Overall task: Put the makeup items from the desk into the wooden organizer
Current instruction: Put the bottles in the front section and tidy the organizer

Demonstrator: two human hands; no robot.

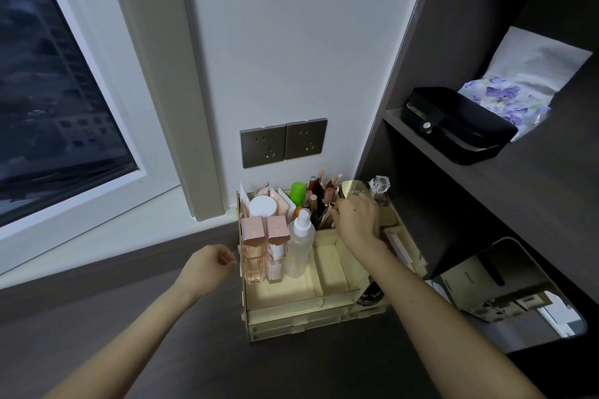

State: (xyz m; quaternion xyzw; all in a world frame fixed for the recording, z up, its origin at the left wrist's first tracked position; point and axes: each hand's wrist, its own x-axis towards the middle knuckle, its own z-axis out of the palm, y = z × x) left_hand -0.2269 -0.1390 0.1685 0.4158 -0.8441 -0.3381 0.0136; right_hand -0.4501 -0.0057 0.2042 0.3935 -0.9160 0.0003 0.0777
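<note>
dark desk by wall: right hand pinched a slim stick, roughly upright, over the wooden organizer rear slot; left hand loosely curled, empty, farther off.

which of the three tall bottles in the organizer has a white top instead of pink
The frosted spray bottle, rightmost of the three. The left pink bottle and middle pink bottle carry square pink caps.

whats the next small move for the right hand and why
Probably release and lift away: the right hand seems to pinch a slim tube that sits among the upright sticks in the wooden organizer's back compartment.
</note>
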